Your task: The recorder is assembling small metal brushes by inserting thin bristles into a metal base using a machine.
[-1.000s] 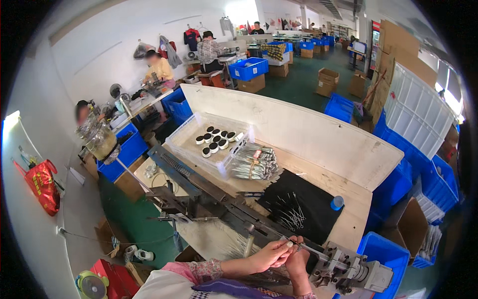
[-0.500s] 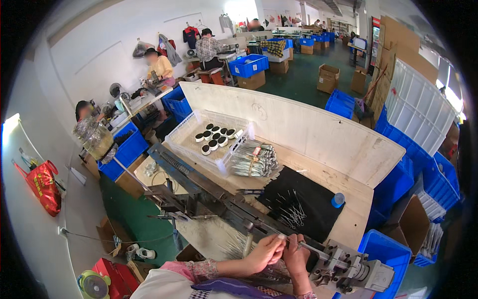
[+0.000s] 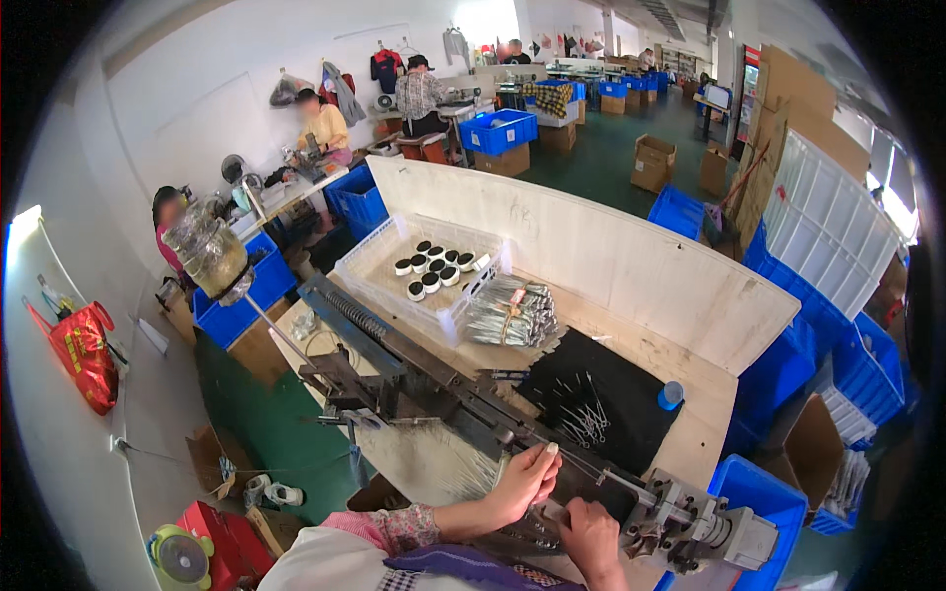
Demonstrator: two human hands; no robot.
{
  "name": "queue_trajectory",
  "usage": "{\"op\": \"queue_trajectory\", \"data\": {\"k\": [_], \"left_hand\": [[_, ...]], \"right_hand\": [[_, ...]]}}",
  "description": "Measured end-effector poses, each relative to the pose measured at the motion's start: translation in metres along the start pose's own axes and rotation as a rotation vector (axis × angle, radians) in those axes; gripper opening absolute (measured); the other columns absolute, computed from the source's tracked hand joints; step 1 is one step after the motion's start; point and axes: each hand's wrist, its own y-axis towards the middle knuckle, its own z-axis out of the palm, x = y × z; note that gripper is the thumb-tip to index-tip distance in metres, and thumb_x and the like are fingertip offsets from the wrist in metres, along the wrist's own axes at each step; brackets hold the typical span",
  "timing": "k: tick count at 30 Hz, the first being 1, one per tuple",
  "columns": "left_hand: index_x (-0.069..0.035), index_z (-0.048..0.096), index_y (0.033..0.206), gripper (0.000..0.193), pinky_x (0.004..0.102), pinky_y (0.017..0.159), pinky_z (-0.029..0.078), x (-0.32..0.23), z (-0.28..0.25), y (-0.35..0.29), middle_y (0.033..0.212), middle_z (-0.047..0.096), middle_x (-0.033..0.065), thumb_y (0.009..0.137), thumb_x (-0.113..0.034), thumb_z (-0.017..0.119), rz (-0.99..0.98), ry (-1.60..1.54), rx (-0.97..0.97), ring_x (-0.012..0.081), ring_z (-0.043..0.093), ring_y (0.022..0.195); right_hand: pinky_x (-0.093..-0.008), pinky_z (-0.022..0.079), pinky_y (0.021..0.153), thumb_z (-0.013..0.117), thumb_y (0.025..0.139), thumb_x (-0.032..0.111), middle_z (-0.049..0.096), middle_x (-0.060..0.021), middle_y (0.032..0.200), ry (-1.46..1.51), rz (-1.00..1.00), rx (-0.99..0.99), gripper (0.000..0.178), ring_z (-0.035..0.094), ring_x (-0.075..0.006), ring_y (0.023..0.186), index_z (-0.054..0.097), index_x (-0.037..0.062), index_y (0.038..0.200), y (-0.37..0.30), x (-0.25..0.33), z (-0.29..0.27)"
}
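My left hand (image 3: 526,483) is closed in a pinch beside the rail of a long metal bench machine (image 3: 434,379). Whatever sits between its fingers, if anything, is hidden. A thin metal rod (image 3: 576,461) lies along the machine just beyond that hand, its end near the chuck-like head (image 3: 695,527) on the right. Lower down, my right hand (image 3: 589,537) has curled fingers over some thin metal pieces (image 3: 537,532) at the machine's near side; its grip is hidden. Several looped metal rods (image 3: 588,424) rest on a black mat (image 3: 621,394) behind the machine.
A bundle of metal rods (image 3: 512,317) lies next to a clear plastic crate (image 3: 394,295) holding black-topped white rolls. A blue cup-like container (image 3: 670,395) stands on the mat's right edge. A wooden board (image 3: 581,251) borders the bench. Blue bins (image 3: 729,483) flank the right side.
My right hand has come away from the rod and moved down toward me. My left hand has turned and lifted slightly, its thumb now upward. The view has shifted slightly.
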Motion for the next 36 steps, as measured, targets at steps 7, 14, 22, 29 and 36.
{"op": "queue_trajectory", "data": {"k": [7,14,22,29,36], "left_hand": [[-0.010,0.050,0.084,0.029,0.0226,0.040,0.026,0.002,-0.002,0.002,0.063,0.038,-0.0062,0.101,-0.033,0.046,0.009,0.022,-0.041,0.0051,0.036,0.046],[-0.008,0.053,0.085,0.023,0.0229,0.041,0.023,0.002,0.007,0.006,0.060,0.038,-0.0059,0.100,-0.025,0.046,0.000,0.010,0.008,0.0063,0.032,0.044],[-0.009,0.054,0.085,0.020,0.0227,0.041,0.022,-0.006,0.002,0.007,0.060,0.039,-0.0052,0.099,-0.023,0.049,-0.038,-0.088,-0.045,0.0052,0.029,0.044],[-0.009,0.052,0.082,0.027,0.0238,0.038,0.021,-0.005,0.007,0.004,0.058,0.039,-0.0033,0.099,-0.029,0.051,0.007,-0.158,-0.062,0.0066,0.030,0.041],[-0.002,0.053,0.110,0.049,0.0352,0.075,0.050,0.007,-0.008,-0.003,0.092,0.060,0.0084,0.100,-0.048,0.037,-0.049,-0.064,0.146,0.0206,0.061,0.083]], "right_hand": [[-0.0425,0.050,0.067,0.054,0.075,-0.004,0.062,-0.0176,0.081,-0.062,-0.063,-0.104,0.024,0.062,-0.0371,0.078,0.059,0.0048,0.097,0.031,0.013,-0.115],[-0.0364,0.050,0.064,0.055,0.084,0.001,0.063,-0.0172,0.078,0.301,-0.077,0.258,0.018,0.065,-0.0237,0.069,0.062,-0.0033,0.100,0.114,-0.008,-0.052],[-0.0300,0.051,0.060,0.055,0.090,0.012,0.067,-0.0137,0.077,0.537,0.086,0.391,0.024,0.065,-0.0162,0.064,0.064,-0.0056,0.103,0.119,0.006,-0.063],[-0.0269,0.053,0.060,0.058,0.090,0.009,0.067,-0.0106,0.080,0.665,0.094,0.408,0.022,0.064,-0.0135,0.066,0.064,-0.0063,0.103,0.123,0.002,-0.071],[-0.0260,0.052,0.059,0.055,0.092,0.006,0.063,-0.0070,0.081,0.916,0.237,0.603,0.022,0.062,-0.0124,0.067,0.060,-0.0048,0.110,0.117,-0.003,-0.068]]}}
